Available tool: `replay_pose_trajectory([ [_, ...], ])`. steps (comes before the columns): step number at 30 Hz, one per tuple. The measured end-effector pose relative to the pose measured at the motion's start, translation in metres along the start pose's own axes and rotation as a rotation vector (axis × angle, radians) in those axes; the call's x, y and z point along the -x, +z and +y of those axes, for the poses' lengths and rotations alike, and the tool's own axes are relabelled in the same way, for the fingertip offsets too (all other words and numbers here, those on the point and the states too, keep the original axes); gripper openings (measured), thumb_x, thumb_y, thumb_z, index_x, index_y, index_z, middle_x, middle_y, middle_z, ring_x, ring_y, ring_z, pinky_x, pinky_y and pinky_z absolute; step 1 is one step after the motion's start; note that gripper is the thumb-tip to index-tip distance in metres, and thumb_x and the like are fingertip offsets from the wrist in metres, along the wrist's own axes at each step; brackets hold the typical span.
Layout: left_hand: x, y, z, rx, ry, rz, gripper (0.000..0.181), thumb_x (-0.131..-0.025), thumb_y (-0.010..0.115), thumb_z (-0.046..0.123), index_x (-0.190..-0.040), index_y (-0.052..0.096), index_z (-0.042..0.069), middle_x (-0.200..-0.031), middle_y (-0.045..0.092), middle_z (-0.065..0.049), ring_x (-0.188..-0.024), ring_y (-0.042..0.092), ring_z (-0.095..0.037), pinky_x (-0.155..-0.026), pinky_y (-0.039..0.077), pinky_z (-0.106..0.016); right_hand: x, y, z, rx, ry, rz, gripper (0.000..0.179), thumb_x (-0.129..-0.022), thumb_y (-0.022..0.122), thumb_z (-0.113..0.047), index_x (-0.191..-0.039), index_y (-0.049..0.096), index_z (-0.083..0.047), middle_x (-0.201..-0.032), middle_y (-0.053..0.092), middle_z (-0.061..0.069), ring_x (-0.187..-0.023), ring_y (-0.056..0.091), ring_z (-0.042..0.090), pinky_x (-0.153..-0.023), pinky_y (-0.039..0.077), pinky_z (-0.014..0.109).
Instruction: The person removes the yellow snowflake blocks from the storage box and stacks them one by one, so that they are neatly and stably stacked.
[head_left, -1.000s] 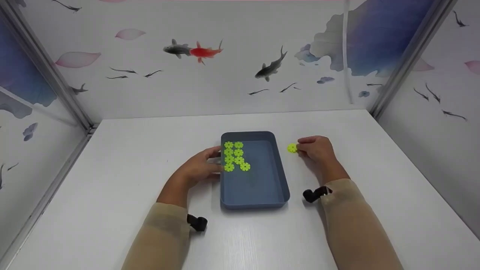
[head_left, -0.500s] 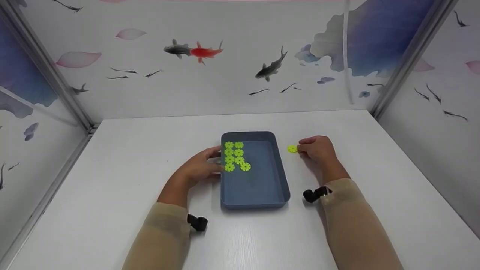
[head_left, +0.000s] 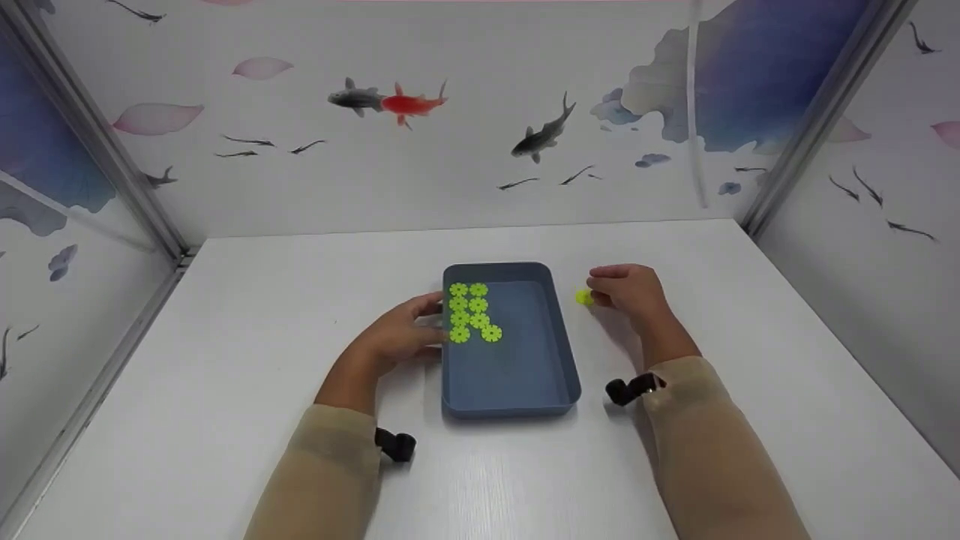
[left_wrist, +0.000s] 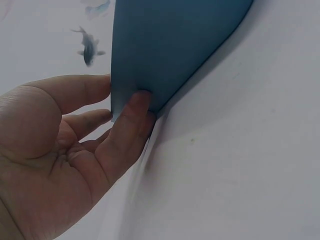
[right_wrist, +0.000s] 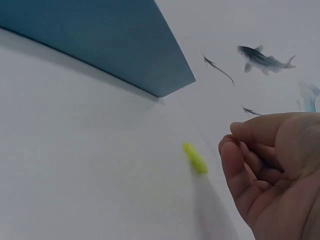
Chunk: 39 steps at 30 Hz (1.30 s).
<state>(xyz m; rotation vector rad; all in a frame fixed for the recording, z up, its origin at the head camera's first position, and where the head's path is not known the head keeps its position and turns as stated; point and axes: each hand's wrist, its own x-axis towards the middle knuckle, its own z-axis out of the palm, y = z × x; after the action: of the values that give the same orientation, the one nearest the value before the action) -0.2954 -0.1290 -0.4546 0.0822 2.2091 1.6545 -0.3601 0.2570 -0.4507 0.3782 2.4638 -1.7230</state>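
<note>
Head view: my left hand (head_left: pixel 394 330), fingers parted, touches the tray's (head_left: pixel 525 364) left edge.
Right hand (head_left: pixel 630 290) loosely curled, gripping nothing; yellow disc (head_left: pixel 582 297) beside it, off the right edge; eight notched discs (head_left: pixel 478 305) inside.

Left sleeve (head_left: pixel 311 472): long, plain tan cloth, matte, ending in a straight cuff; I log a slightly darker band near that end. Right sleeve (head_left: pixel 724 457): same tan, same straight cuff, from what reaches me over the feed. At the left cuff I note a black wrist unit (head_left: pixel 396 446), a short stem with a rounded block. The right cuff carries a similar black unit (head_left: pixel 628 389); I record a small pale glint where it meets the cloth. Fine markings too small for me to read.
</note>
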Motion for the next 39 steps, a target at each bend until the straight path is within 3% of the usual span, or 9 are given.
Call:
replay_pose_trajectory([
  [6,0.0,-0.001,0.0,0.0,0.002,-0.002,0.085,-0.094,0.075,0.003,-0.168,0.038,0.024,-0.169,0.043,-0.007,-0.141,0.061,-0.029,-0.11,0.06,-0.044,0.009,0.011,-0.017,-0.079,-0.053,-0.032,0.042,-0.097,0.08,-0.023,-0.134,0.073,-0.004,-0.115,0.076,0.005,-0.091,0.074,0.011,-0.083,0.066,0.021],
  [17,-0.001,-0.001,0.0,0.005,-0.01,-0.015,0.083,-0.095,0.074,0.003,-0.167,0.04,0.025,-0.168,0.044,-0.006,-0.142,0.061,-0.03,-0.109,0.061,-0.045,0.03,0.03,-0.042,-0.107,-0.118,-0.056,0.037,-0.098,0.08,-0.029,-0.129,0.075,-0.008,-0.121,0.074,0.011,-0.102,0.074,0.024,-0.085,0.066,0.023],
  [28,-0.003,0.0,-0.001,-0.007,-0.006,-0.015,0.083,-0.096,0.072,0.003,-0.168,0.038,0.024,-0.169,0.043,-0.006,-0.14,0.062,-0.03,-0.109,0.061,-0.045,0.049,0.063,-0.063,-0.143,-0.214,-0.123,0.03,-0.097,0.081,-0.029,-0.119,0.079,-0.008,-0.108,0.076,0.009,-0.092,0.074,0.022,-0.084,0.067,0.028],
  [39,0.0,-0.002,0.001,0.001,0.001,-0.019,0.083,-0.095,0.074,0.004,-0.167,0.039,0.025,-0.169,0.043,-0.006,-0.144,0.059,-0.03,-0.111,0.06,-0.047,0.036,0.107,-0.085,-0.138,-0.24,-0.23,0.032,-0.099,0.079,-0.026,-0.121,0.078,-0.003,-0.107,0.076,0.01,-0.089,0.071,0.021,-0.084,0.067,0.03],
])
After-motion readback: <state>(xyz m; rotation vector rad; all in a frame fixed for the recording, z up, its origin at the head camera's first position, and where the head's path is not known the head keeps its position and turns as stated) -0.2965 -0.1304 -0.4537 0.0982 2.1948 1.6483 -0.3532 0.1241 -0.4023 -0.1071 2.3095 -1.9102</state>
